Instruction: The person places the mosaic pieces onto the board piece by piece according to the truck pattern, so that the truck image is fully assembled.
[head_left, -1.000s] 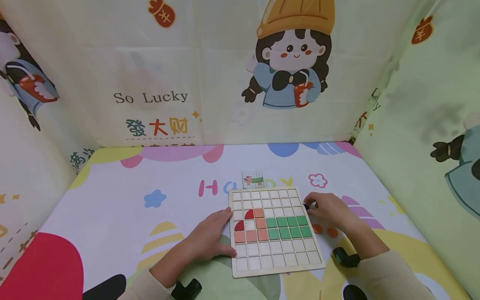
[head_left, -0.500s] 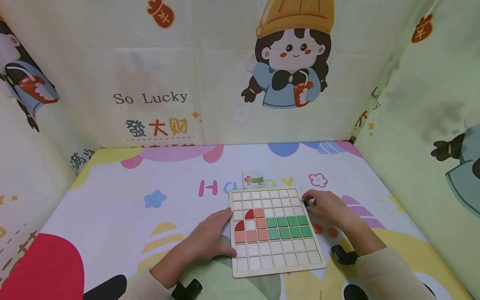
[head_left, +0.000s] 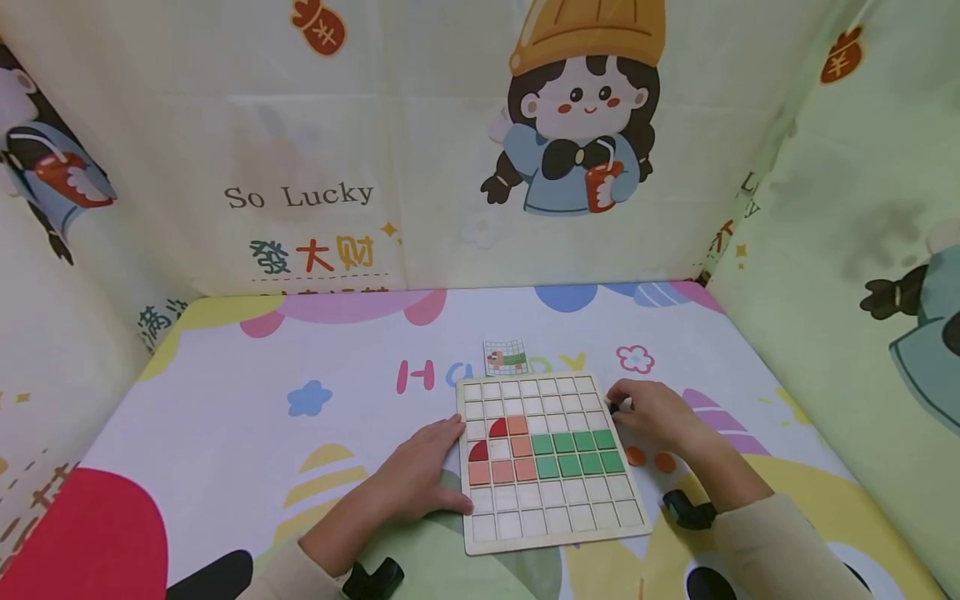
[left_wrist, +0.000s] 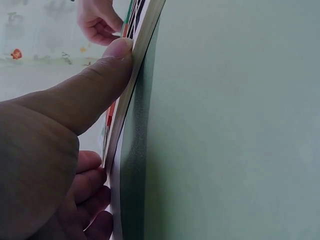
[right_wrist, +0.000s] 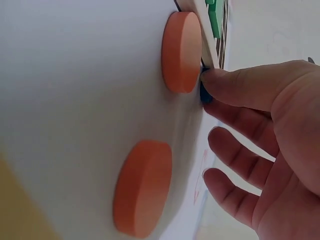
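Note:
A wooden grid board (head_left: 555, 547) lies on the table, with green squares (head_left: 585, 454), salmon squares (head_left: 502, 473) and dark red quarter-round pieces (head_left: 498, 429) set in some of its cells. My left hand (head_left: 408, 471) rests along the board's left side, its thumb (left_wrist: 102, 75) pressing on the edge and its fingers lower along that edge. Just off the board's right edge, my right hand (head_left: 662, 421) pinches a small dark blue piece (right_wrist: 205, 94) between thumb and forefinger. Its other fingers are loosely bent. Two orange discs (right_wrist: 182, 52) lie near the right hand, one close to the board.
A small picture card (head_left: 506, 358) with a coloured grid pattern lies just behind the board. The table is covered by a patterned cloth (head_left: 225, 417), with printed fabric walls (head_left: 435, 167) at the back and both sides. Each wrist wears a black device (head_left: 688, 510).
My right hand has shifted very slightly at the board's right edge, still pinching the dark blue piece. The left hand and board have stayed in place.

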